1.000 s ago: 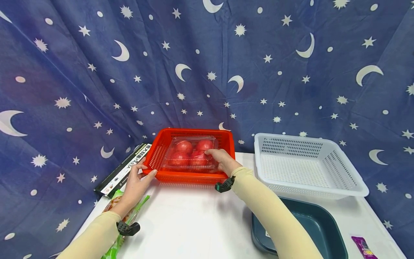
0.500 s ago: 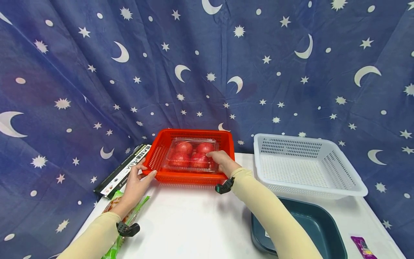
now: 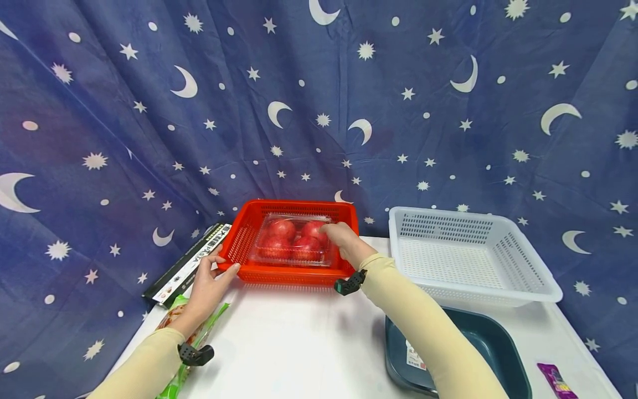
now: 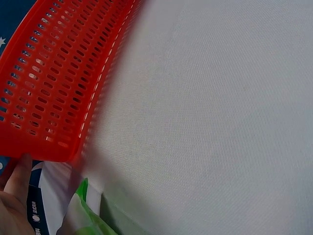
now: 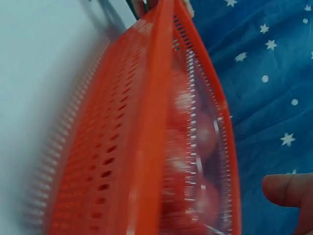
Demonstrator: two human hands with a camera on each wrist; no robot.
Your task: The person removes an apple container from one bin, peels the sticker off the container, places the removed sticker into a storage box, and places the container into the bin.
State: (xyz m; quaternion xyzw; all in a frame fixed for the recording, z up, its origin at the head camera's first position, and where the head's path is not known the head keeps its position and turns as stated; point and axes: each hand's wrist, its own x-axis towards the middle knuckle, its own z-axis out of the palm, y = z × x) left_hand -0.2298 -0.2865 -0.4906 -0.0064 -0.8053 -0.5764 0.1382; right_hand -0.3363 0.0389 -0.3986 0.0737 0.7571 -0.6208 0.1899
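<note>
A red perforated basket (image 3: 284, 275) stands at the back of the table, with a clear plastic box (image 3: 326, 259) of several round red fruits (image 3: 282, 229) inside. My left hand (image 3: 211, 282) grips the basket's front left corner; its thumb (image 4: 19, 178) lies at the rim in the left wrist view. My right hand (image 3: 349, 244) hovers over the right side of the basket, by the box's right edge, holding nothing. In the right wrist view its thumb (image 5: 286, 190) is extended, apart from the basket.
A white perforated basket (image 3: 448, 260) and a dark blue-green bin (image 3: 493, 338) stand at right. A purple packet (image 3: 556, 380) lies near the right edge. Left are a black-and-white pasta box (image 3: 189, 263) and a green bag (image 3: 174, 382). A blue star-patterned curtain (image 3: 319, 100) hangs behind.
My right hand has come off the clear box of fruits and moved slightly up and back. The left hand stays on the basket's corner. The view has shifted a little to the right.
</note>
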